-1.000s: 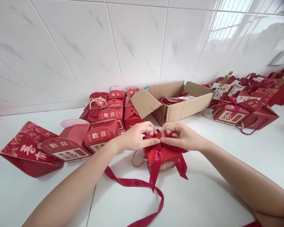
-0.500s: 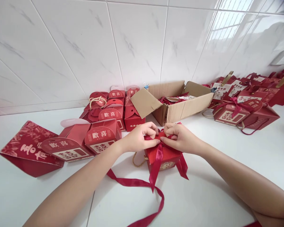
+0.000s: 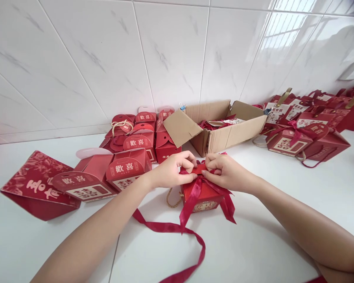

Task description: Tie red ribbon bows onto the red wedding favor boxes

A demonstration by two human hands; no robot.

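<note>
A small red gift box (image 3: 204, 195) with a gold print on its front stands on the white surface, a twisted rope handle (image 3: 172, 199) at its left side. Dark red satin ribbon (image 3: 191, 201) is tied over its top, with two tails hanging down the front. My left hand (image 3: 179, 169) pinches the ribbon at the left of the knot. On the other side, my right hand (image 3: 222, 171) pinches ribbon too, thumb near the knot. Fingers partly hide the bow and the box top. A long loose ribbon (image 3: 168, 227) curls across the surface in front.
Several red boxes (image 3: 128, 168) stand at the left, beside a pointed red box (image 3: 41, 188). Behind my hands is an open cardboard carton (image 3: 233, 136) holding red items. At the right are a box with a bow (image 3: 289, 141) and several red gift bags (image 3: 339, 114). A tiled wall (image 3: 171, 51) closes off the back.
Both hands have stayed almost in place at the knot. The front left ribbon tail has swung slightly left and now hangs more slanted.
</note>
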